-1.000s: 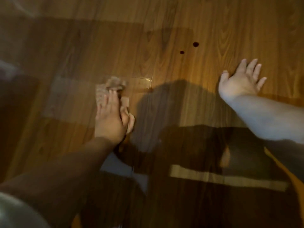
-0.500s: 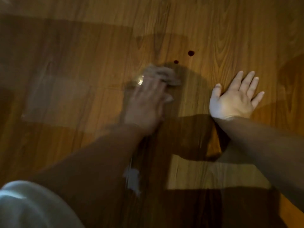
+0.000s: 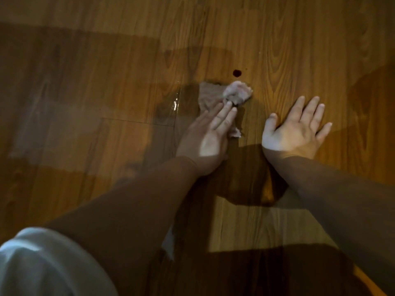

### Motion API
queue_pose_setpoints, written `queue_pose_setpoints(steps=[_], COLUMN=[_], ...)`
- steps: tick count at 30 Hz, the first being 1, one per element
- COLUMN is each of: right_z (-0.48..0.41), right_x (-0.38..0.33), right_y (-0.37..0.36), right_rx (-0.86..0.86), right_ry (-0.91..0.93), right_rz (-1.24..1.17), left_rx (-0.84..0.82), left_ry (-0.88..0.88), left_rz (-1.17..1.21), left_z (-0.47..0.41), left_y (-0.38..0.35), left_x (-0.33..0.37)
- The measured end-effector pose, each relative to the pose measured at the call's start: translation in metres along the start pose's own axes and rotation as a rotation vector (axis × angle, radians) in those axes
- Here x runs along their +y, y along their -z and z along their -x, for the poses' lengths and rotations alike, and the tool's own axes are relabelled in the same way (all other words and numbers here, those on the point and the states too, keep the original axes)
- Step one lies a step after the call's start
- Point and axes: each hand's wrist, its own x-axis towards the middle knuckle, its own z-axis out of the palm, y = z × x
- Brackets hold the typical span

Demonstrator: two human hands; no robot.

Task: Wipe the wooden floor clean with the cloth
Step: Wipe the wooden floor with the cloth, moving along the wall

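Cloth (image 3: 236,93) under flat left hand (image 3: 206,138)

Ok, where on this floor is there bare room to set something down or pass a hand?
Bare floor lies wide left of the left hand and cloth, across the far strip beyond the dark spot, and right of the right hand. The middle is crowded: only a narrow gap parts the hands, and the cloth sits close to the spot.

Cloth (image 3: 235,93) partly hidden under left hand (image 3: 206,139); sleeve (image 3: 42,263) cut by lower-left edge
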Motion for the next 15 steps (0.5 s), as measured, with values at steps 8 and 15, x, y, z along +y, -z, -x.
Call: queue_pose_setpoints(steps=[8,15], right_z=[0.001,0.002], right_x=[0.0,-0.001], right_y=[0.001,0.002], right_rx=[0.015,0.025], right_ry=[-0.008,-0.031], right_rz=[-0.004,-0.015], left_rx=[0.206,0.125], left_ry=[0.717,0.402], left_rz=[-0.255,-0.084], left_z=[0.001,-0.045], left_y=[0.033,0.024], left_x=[-0.07,-0.036])
